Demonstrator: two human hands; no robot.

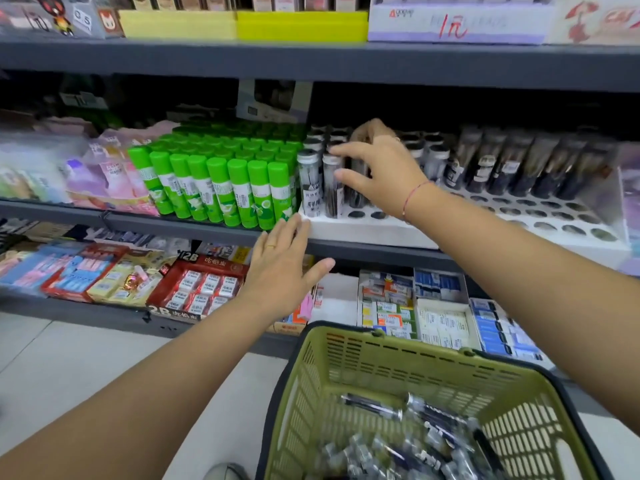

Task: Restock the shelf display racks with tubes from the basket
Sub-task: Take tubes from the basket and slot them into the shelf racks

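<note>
A white rack [363,233] with round holes sits on the middle shelf, with clear tubes [308,181] of dark refills standing at its left end. My right hand [384,171] reaches over the rack; its fingers curl over the top of one tube [356,192] that stands in a front hole, thumb and forefinger stretched toward the neighbouring tubes. My left hand [280,265] is flat and spread, its fingertips touching the rack's front left corner. Below, a green basket [450,355] holds several loose tubes [398,445].
Green glue sticks [221,188] stand packed just left of the rack. A second white rack [554,216] to the right has several empty holes and dark tubes [519,171] at its back. A grey shelf [311,64] hangs overhead. Eraser boxes [197,285] fill the lower shelf.
</note>
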